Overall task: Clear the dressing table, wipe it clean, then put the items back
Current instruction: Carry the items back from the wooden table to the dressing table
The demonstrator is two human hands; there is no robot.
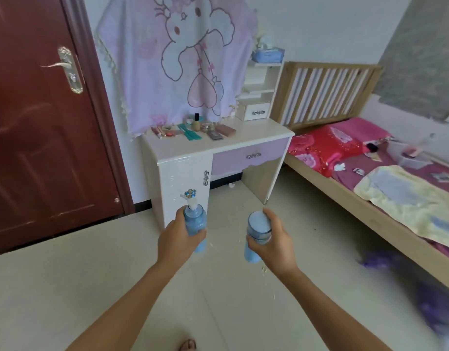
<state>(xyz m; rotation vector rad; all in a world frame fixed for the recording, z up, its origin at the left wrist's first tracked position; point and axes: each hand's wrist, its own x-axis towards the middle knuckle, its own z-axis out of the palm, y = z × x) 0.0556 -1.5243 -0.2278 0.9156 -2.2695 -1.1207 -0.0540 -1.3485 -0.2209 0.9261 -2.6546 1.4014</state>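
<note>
My left hand (179, 236) grips a blue pump bottle (196, 219) with a white pump head. My right hand (274, 239) grips a blue bottle with a flat cap (258, 229). Both are held upright in the air, in front of and below the white and lilac dressing table (256, 133). On the table's back left lie several cosmetics: a small bottle with a black cap (196, 122), a teal comb (189, 133), a brown case (226, 130) and a grey palette (215, 135). The front and right part of the tabletop is bare.
A pink cartoon cloth (182, 59) hangs over the mirror. A small drawer unit and shelves (256, 97) stand at the table's right, with a tissue box (267, 54) on top. A dark red door (41, 122) is at left, a bed (370, 178) at right.
</note>
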